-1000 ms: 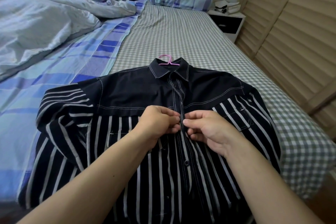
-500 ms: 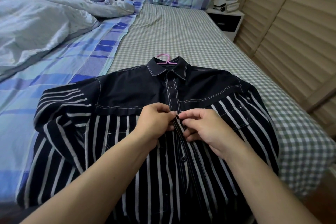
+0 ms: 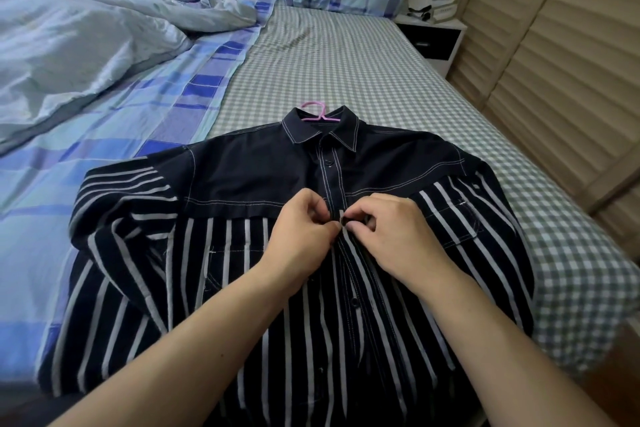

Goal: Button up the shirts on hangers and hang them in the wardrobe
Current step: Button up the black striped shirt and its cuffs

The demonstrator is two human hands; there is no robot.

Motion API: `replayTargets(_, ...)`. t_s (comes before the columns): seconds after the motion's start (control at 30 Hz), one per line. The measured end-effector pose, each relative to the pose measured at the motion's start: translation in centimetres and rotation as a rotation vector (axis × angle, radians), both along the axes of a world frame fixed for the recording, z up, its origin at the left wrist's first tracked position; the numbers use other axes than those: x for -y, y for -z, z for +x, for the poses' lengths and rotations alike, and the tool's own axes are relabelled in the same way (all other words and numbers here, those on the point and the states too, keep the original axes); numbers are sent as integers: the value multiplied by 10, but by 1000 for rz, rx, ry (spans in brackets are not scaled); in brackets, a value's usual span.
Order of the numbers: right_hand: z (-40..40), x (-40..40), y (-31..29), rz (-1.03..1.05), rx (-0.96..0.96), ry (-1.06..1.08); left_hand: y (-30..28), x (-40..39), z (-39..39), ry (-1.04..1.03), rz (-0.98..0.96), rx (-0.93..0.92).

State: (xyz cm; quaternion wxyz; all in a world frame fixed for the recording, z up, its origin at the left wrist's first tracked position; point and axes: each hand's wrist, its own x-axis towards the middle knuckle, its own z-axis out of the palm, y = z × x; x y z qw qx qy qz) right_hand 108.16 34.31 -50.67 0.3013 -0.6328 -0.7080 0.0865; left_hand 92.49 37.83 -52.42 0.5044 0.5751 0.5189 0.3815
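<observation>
Lying flat on the bed (image 3: 346, 55), collar away, front up: the dark striped shirt (image 3: 242, 270), already on a pink hanger (image 3: 316, 112) whose hook pokes out above the collar. Top button (image 3: 328, 162) on the placket looks fastened; lower ones, such as the button (image 3: 354, 302) further down, apparently not yet done.

Left hand (image 3: 300, 236) and right hand (image 3: 391, 236) meeting at the placket just below the dark yoke, both with fingers curled and pinching the shirt's two front edges around the second button. Hard to tell from this angle whether that button is already part-way through its hole, since the fingertips (image 3: 353, 226) cover it.

To do this step well:
- Hold the buttonhole edge taut with one hand, keeping the slit open and lined up over the button.
- Tilt the button on edge and feed it through narrow side first, then pull the fabric flat behind it.
- Check alignment against the fastened button above, so no hole gets skipped.
- Keep the shirt lying smooth on the bed; avoid dragging it off the hanger's shoulders while tugging.
- Move straight down the placket to the next button afterwards.
</observation>
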Motion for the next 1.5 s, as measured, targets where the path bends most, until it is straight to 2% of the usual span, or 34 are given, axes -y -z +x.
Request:
replayTargets(0.17, -10, 2, 11, 93, 155, 17, 2, -1, -1, 27, 98, -54)
replayTargets(0.33, -14, 0, 23, 189, 87, 115, -3, 1, 3, 18, 148, -178)
replayTargets(0.43, -15, 5, 22, 180, 125, 61, -5, 6, 3, 86, 286, -441)
replayTargets(0.5, -12, 5, 21, 95, 146, 4, 0, 10, 5, 150, 484, -645)
replayTargets(0.57, -4, 5, 16, 67, 36, 53, 2, 8, 5, 148, 652, -784)
replayTargets(0.63, 5, 2, -1, 140, -47, 161, -10, -3, -4, 155, 582, -754)
replayTargets(0.7, 17, -21, -23, 140, -15, 216, -18, -19, -19, 123, 513, -675)
replayTargets(0.87, 59, -136, -51, -153, 219, 356, -20, -42, -39, 91, 376, -819)
replayTargets(1.0, 96, -191, -23, -439, 427, 418, -12, -44, -37, 89, 447, -880)
replayTargets(1.07, 104, -207, -12, -517, 429, 354, -10, -45, -37, 63, 516, -889)
replayTargets(1.1, 105, -213, -10, -500, 424, 307, -9, -47, -37, 53, 567, -893)
replayTargets(1.17, 107, -223, -10, -329, 425, 279, -8, -50, -36, 36, 640, -897)
replayTargets(1.23, 105, -234, -18, -126, 402, 348, -11, -52, -33, 11, 660, -880)
replayTargets(1.33, 108, -269, -42, 24, 392, 428, -19, -50, -31, 30, 685, -864)
replayTargets(1.4, 114, -296, -68, 61, 333, 464, -27, -46, -30, 104, 589, -893)
replayTargets(1.5, 130, -323, -77, 46, 426, 522, -21, -42, -31, 251, 363, -1007)
